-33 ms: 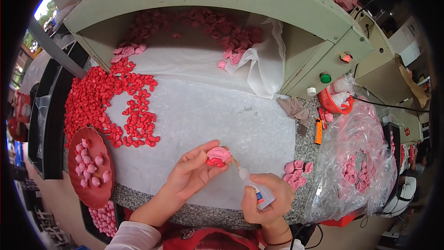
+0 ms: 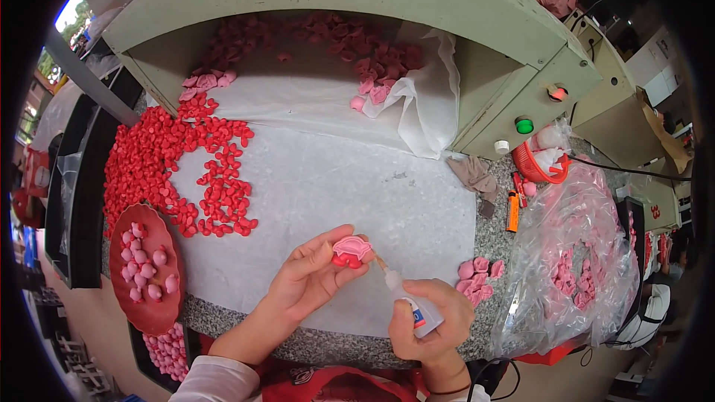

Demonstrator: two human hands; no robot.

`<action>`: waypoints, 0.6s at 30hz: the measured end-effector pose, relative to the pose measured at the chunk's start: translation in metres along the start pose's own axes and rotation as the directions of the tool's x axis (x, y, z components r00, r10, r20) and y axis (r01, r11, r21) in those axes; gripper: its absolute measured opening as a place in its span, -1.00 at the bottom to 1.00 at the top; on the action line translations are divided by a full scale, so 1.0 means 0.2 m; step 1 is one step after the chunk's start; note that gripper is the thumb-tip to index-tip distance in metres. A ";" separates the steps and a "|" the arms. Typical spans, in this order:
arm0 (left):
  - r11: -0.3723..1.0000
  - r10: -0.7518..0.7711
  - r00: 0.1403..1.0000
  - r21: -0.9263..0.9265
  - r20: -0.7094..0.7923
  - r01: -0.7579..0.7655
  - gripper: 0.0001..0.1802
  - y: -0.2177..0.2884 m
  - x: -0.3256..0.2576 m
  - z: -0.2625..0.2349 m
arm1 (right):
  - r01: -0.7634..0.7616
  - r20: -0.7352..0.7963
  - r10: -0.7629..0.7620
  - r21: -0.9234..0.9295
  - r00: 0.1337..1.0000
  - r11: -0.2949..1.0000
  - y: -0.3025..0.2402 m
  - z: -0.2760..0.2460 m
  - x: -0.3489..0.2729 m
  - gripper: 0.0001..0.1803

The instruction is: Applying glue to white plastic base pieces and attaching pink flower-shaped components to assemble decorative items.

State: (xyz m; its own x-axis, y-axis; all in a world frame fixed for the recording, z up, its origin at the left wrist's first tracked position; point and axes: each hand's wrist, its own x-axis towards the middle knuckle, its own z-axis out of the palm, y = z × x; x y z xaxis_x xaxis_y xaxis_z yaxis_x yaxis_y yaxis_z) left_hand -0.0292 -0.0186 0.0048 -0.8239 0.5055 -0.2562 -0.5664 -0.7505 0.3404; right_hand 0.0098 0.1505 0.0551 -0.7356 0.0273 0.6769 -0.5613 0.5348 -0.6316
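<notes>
My bench is a speckled stone counter (image 2: 491, 242) with a white sheet (image 2: 335, 193) spread over most of it. On the sheet lies a heap of red pieces (image 2: 171, 171). A dark red tray (image 2: 153, 313) sits at the left edge; small pink pieces (image 2: 477, 279), an orange lighter (image 2: 513, 212) and a clear bag (image 2: 573, 268) lie to the right.

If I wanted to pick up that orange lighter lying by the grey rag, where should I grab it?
Probably by the long sides of the orange lighter, near its middle, coming straight down from above. It lies flat on the speckled counter, lengthwise away from the person, with bare counter along both sides; the grey rag sits just beyond.
</notes>
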 end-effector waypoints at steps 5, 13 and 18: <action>1.000 0.003 1.000 -0.001 -0.004 -0.003 -0.59 0.00 0.00 0.00 | -0.068 0.010 0.068 -0.028 0.998 0.997 -0.02 -0.01 -0.02 -0.75; 1.000 0.002 1.000 -0.009 -0.012 -0.002 -0.57 0.00 0.00 0.01 | -0.082 0.015 0.082 -0.013 0.997 0.997 -0.02 0.00 -0.02 -0.76; 1.000 0.011 1.000 0.000 -0.024 -0.011 -0.57 0.00 0.00 0.01 | 0.020 0.004 -0.020 -0.019 1.000 1.000 0.00 0.00 0.00 -0.71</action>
State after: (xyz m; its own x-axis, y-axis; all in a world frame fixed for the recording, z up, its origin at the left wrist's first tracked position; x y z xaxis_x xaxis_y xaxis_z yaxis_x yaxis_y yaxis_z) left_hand -0.0297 -0.0182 0.0060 -0.8292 0.4871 -0.2743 -0.5575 -0.7558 0.3433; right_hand 0.0097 0.1500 0.0539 -0.7259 0.0136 0.6876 -0.5682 0.5515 -0.6107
